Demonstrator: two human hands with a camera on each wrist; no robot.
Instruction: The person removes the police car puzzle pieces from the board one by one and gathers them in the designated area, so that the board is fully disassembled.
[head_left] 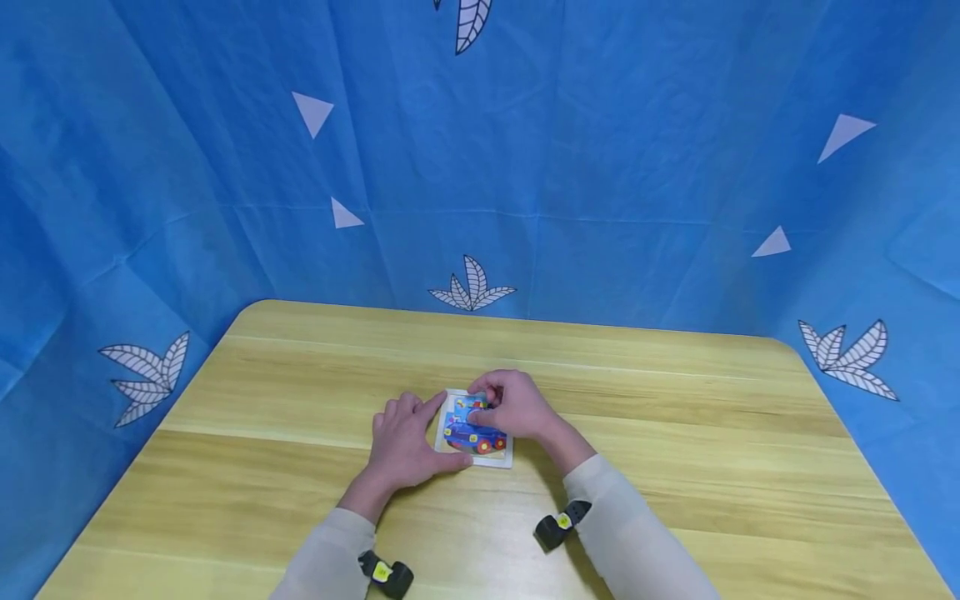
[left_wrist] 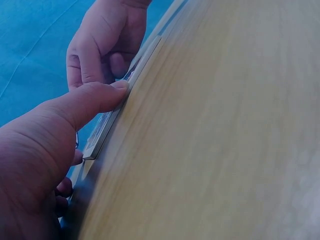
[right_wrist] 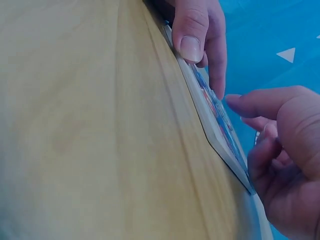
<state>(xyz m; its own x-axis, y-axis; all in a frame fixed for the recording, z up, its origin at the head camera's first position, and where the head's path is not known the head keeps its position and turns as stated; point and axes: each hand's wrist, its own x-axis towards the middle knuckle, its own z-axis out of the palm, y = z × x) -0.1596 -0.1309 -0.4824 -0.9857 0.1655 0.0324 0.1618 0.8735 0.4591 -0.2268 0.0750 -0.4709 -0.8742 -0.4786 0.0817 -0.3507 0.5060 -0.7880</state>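
Observation:
A small picture puzzle point(head_left: 459, 431) in a pale square frame lies on the table, showing a blue vehicle with red and yellow wheels. My left hand point(head_left: 405, 443) spans its left side, the thumb pressing the near rim and the index finger reaching to the upper left corner. My right hand point(head_left: 519, 407) is over the puzzle's upper right part, fingers bent, with thumb and index fingertips apart at the picture. I cannot tell whether a puzzle piece is between them. In the right wrist view the puzzle's printed face point(right_wrist: 220, 115) shows edge-on beside both hands.
The wood-grain table point(head_left: 300, 375) extends around the puzzle on all sides. A blue curtain point(head_left: 525, 150) with white leaves and triangles hangs behind and beside it. Each sleeve carries a black wrist camera, one left point(head_left: 388, 575) and one right point(head_left: 558, 527).

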